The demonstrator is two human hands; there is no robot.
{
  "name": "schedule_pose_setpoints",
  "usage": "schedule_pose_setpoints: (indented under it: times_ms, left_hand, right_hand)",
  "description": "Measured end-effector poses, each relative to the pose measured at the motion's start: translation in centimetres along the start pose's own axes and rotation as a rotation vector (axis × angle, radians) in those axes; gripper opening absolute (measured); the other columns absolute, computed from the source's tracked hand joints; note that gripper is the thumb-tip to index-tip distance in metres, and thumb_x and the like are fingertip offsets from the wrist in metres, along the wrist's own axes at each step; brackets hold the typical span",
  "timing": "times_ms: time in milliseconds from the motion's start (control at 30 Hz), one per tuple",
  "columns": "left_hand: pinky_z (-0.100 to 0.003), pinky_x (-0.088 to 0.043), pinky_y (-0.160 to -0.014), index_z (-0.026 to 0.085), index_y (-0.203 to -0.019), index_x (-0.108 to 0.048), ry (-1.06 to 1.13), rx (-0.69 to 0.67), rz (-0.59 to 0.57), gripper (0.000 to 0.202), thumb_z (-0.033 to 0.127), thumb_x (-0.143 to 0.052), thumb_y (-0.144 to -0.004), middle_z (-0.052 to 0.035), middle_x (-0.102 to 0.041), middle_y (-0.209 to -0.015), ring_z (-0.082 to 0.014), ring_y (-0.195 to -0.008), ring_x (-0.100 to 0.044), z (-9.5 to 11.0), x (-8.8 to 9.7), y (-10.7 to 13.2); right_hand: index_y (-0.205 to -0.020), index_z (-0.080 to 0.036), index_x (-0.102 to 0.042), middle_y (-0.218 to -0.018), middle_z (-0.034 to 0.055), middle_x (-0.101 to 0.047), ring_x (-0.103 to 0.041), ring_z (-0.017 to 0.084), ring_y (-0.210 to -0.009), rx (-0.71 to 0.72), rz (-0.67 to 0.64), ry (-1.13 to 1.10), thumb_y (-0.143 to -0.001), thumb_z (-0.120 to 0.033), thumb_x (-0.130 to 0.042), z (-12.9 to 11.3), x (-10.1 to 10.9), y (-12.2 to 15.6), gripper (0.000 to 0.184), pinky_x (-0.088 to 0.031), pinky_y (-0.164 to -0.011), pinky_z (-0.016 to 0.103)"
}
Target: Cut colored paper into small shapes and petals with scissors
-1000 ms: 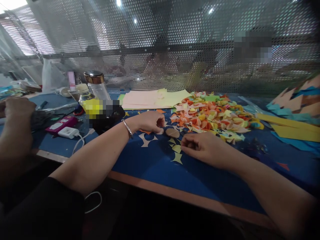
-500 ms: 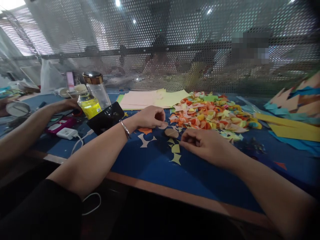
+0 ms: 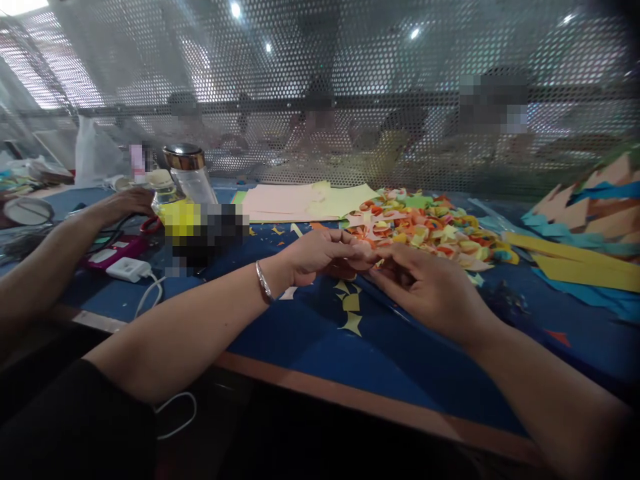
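Observation:
Fingertips of my left hand (image 3: pixel 320 257), a silver bangle at its wrist, meet those of my right hand (image 3: pixel 425 280) over the blue table. My left fingers are closed on a small pale pink paper piece, mostly covered by them. The right thumb and fingers pinch at its edge; how much they hold is hard to see. Below the hands lie light yellow paper scraps (image 3: pixel 352 303). Just behind is a heap of colourful paper cuttings (image 3: pixel 425 230), orange, yellow, pink and green.
Pale paper sheets (image 3: pixel 280 202) lie at the back by a perforated metal screen (image 3: pixel 300 133). To the left are a bottle with yellow label, a glass flask (image 3: pixel 193 180), a white charger (image 3: pixel 129 269) and another person's arm (image 3: pixel 60 247). Yellow and blue paper (image 3: pixel 585 263) lies right.
My left hand has moved right and a little down, and my fingertips have come together. The round tan disc that lay between my hands is no longer visible on the table.

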State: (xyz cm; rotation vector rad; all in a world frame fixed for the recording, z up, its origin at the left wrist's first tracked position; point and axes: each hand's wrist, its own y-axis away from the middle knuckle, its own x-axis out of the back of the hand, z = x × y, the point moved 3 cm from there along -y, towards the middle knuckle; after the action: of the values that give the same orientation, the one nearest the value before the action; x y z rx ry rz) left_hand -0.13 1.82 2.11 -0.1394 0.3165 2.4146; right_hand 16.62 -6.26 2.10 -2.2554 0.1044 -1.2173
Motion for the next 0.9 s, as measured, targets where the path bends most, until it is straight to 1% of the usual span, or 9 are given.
schedule_pose_setpoints:
  times_ms: [233, 333, 400, 500, 567, 633, 700, 800, 900]
  left_hand:
    - [-0.029, -0.054, -0.073, 0.018, -0.075, -0.058, -0.018, 0.059, 0.007, 0.019, 0.012, -0.074, -0.084, 0.0007, -0.071, -0.067, -0.0125, -0.066, -0.072, -0.06, -0.31, 0.27]
    - [-0.029, -0.055, -0.075, 0.017, -0.077, -0.066, -0.036, 0.075, -0.039, 0.011, 0.015, -0.074, -0.084, -0.0019, -0.074, -0.07, -0.0133, -0.069, -0.073, -0.26, -0.33, 0.17]
    - [-0.027, -0.055, -0.077, 0.016, -0.082, -0.072, -0.017, 0.059, -0.049, 0.004, 0.014, -0.074, -0.084, -0.0024, -0.076, -0.074, -0.012, -0.071, -0.073, -0.24, -0.41, 0.1]
    - [-0.026, -0.056, -0.078, 0.015, -0.083, -0.076, 0.033, 0.042, -0.023, 0.019, 0.001, -0.063, -0.08, -0.0013, -0.076, -0.076, -0.0106, -0.072, -0.073, -0.13, -0.62, 0.09]
    - [-0.026, -0.056, -0.079, 0.015, -0.078, -0.076, 0.034, 0.022, -0.008, 0.023, -0.001, -0.059, -0.079, -0.0012, -0.074, -0.074, -0.0102, -0.071, -0.072, -0.07, -0.74, 0.16]
    - [-0.027, -0.056, -0.08, 0.015, -0.074, -0.075, 0.025, -0.004, -0.025, 0.016, 0.006, -0.064, -0.081, -0.0018, -0.073, -0.073, -0.0102, -0.071, -0.071, -0.07, -0.84, 0.28]
    - [-0.027, -0.056, -0.083, 0.015, -0.077, -0.076, 0.016, -0.024, -0.086, 0.004, 0.017, -0.076, -0.08, -0.0031, -0.075, -0.077, -0.011, -0.075, -0.072, -0.15, -0.94, 0.44]
    - [-0.027, -0.056, -0.085, 0.014, -0.083, -0.078, -0.012, -0.081, -0.158, 0.02, 0.026, -0.089, -0.071, -0.0031, -0.075, -0.081, -0.0108, -0.077, -0.071, -0.31, -1.0, 0.62]
    - [-0.026, -0.056, -0.084, 0.012, -0.084, -0.078, -0.027, -0.155, -0.156, 0.031, 0.029, -0.095, -0.064, -0.0016, -0.075, -0.08, -0.0095, -0.076, -0.07, -0.53, -0.93, 0.49]
  right_hand:
    - [-0.099, -0.023, -0.069, -0.07, 0.0041, -0.07, -0.061, 0.018, -0.058, 0.0, 0.007, 0.018, -0.094, -0.039, -0.058, 0.12, 0.1, 0.18, 0.021, -0.044, -0.056, 0.029]
    - [-0.099, -0.022, -0.069, -0.07, 0.0034, -0.069, -0.062, 0.017, -0.059, -0.031, 0.0, -0.037, -0.094, -0.04, -0.058, 0.15, 0.06, 0.15, 0.021, -0.046, -0.055, 0.028]
    - [-0.098, -0.022, -0.068, -0.066, 0.0017, -0.065, -0.057, 0.015, -0.054, -0.076, 0.002, -0.1, -0.093, -0.042, -0.059, 0.29, -0.02, 0.13, 0.022, -0.044, -0.051, 0.027]
    - [-0.094, -0.022, -0.065, -0.064, -0.0002, -0.06, -0.051, 0.013, -0.048, -0.151, 0.021, -0.176, -0.09, -0.044, -0.062, 0.61, -0.12, 0.1, 0.023, -0.039, -0.045, 0.025]
    - [-0.091, -0.022, -0.064, -0.064, -0.0001, -0.06, -0.051, 0.012, -0.049, -0.177, 0.038, -0.193, -0.089, -0.042, -0.064, 0.75, -0.11, 0.07, 0.021, -0.04, -0.046, 0.025]
    - [-0.09, -0.022, -0.064, -0.065, 0.0001, -0.061, -0.052, 0.013, -0.051, -0.186, 0.053, -0.205, -0.089, -0.04, -0.064, 0.79, -0.07, 0.03, 0.018, -0.041, -0.048, 0.025]
    - [-0.089, -0.022, -0.064, -0.065, -0.0001, -0.061, -0.053, 0.012, -0.052, -0.189, 0.065, -0.215, -0.089, -0.039, -0.064, 0.79, -0.03, 0.0, 0.017, -0.042, -0.048, 0.024]
    - [-0.089, -0.022, -0.064, -0.065, 0.0002, -0.062, -0.053, 0.012, -0.051, -0.207, 0.08, -0.221, -0.089, -0.039, -0.066, 0.83, 0.01, -0.05, 0.018, -0.042, -0.048, 0.024]
    - [-0.089, -0.021, -0.064, -0.064, 0.0001, -0.062, -0.054, 0.012, -0.05, -0.217, 0.09, -0.228, -0.089, -0.04, -0.066, 0.84, 0.03, -0.12, 0.019, -0.042, -0.048, 0.024]
